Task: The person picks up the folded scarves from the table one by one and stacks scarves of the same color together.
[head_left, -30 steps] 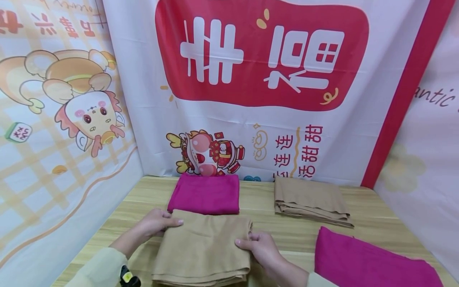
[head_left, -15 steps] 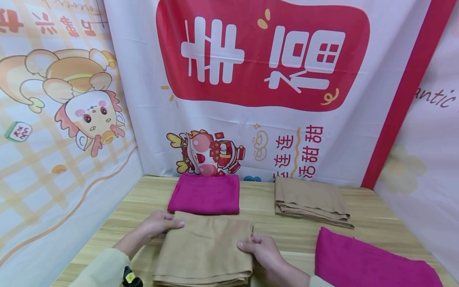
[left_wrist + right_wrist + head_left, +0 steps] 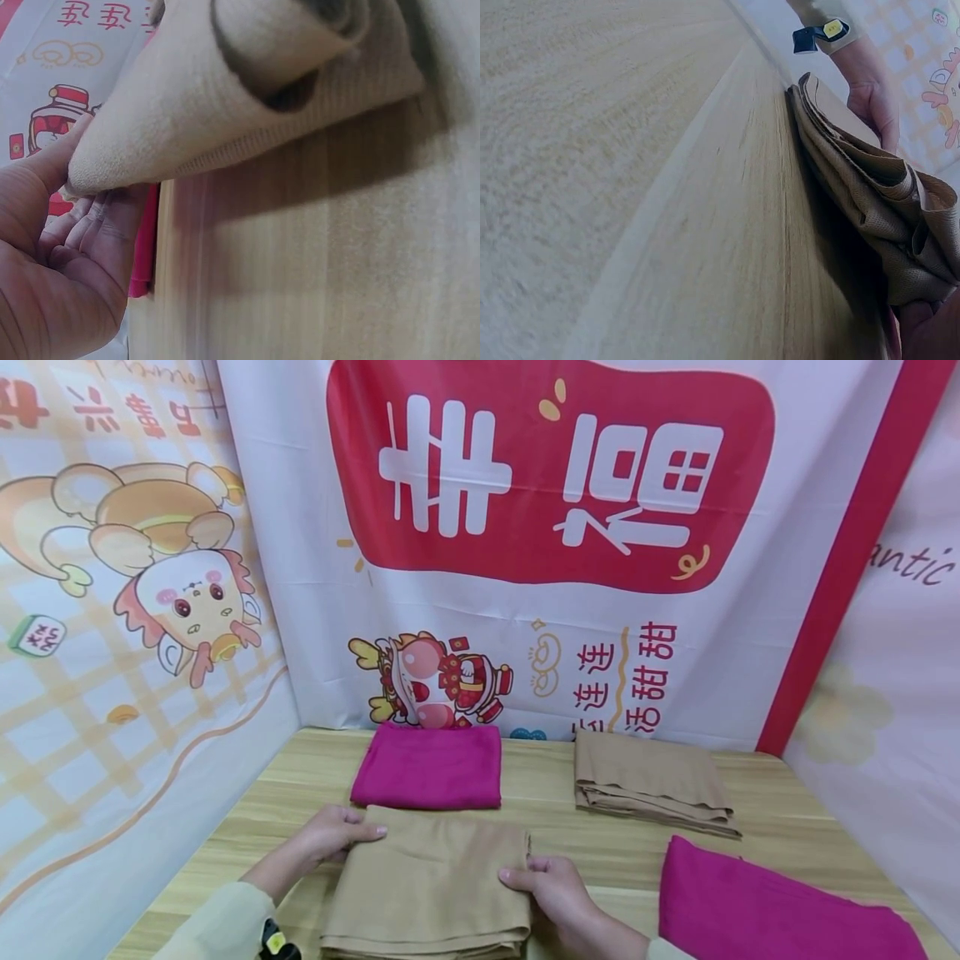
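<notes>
A folded tan cloth [image 3: 431,881] lies near the front of the table in the head view, its several layers showing along the near edge. My left hand [image 3: 330,835] pinches its far left corner, thumb on top and fingers underneath. At the right side, my right hand [image 3: 553,887] grips the edge between thumb and fingers. In the left wrist view the held corner of the tan cloth [image 3: 172,112] is raised off the wood. Stacked, loosely rolled folds of the tan cloth [image 3: 870,172] show in the right wrist view, where the right hand is mostly cut off.
Just behind the held cloth lies a folded magenta cloth [image 3: 431,767]. Another folded tan cloth [image 3: 652,781] sits at the back right, and a second magenta cloth [image 3: 780,902] at the front right. Printed fabric walls [image 3: 285,610] enclose the wooden table [image 3: 615,852].
Both hands and the tan cloth between them have shifted slightly right and a little nearer. The grip on it stays the same; the other cloths have not moved.
</notes>
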Motion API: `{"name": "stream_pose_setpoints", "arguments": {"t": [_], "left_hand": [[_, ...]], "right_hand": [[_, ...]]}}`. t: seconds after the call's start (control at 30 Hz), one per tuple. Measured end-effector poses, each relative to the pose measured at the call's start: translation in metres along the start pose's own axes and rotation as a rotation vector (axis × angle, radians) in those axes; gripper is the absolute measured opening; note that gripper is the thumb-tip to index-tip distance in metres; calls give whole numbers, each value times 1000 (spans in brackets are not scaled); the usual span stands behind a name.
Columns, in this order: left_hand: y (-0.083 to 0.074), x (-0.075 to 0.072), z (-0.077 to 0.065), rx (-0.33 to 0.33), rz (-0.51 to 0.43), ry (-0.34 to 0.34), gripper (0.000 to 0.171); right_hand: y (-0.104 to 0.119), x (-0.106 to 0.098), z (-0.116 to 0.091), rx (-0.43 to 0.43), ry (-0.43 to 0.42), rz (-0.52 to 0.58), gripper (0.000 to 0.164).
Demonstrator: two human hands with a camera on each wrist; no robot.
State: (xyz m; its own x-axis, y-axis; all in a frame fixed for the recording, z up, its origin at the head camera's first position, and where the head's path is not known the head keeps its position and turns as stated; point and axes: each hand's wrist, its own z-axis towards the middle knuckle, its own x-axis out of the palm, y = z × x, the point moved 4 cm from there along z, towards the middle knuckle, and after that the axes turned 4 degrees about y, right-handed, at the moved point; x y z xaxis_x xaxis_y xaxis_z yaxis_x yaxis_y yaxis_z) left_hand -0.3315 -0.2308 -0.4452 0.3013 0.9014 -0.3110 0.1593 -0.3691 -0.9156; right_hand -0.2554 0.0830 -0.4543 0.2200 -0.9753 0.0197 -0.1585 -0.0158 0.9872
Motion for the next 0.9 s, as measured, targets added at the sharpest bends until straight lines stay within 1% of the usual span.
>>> {"name": "stream_pose_setpoints", "arguments": {"t": [0.17,0.4,0.57,0.9], "left_hand": [[2,0,1,8,-3,12,34],[6,1,4,-6,7,-5,33],[8,0,5,-8,22,-10,32],[13,0,8,-19,37,-4,28]], "right_hand": [[-1,-2,-1,-2,-5,-8,30],[-6,-5,-1,9,5,-31,29],[-10,-5,0,27,23,-15,30],[-15,-5,0,56,53,24,29]]}}
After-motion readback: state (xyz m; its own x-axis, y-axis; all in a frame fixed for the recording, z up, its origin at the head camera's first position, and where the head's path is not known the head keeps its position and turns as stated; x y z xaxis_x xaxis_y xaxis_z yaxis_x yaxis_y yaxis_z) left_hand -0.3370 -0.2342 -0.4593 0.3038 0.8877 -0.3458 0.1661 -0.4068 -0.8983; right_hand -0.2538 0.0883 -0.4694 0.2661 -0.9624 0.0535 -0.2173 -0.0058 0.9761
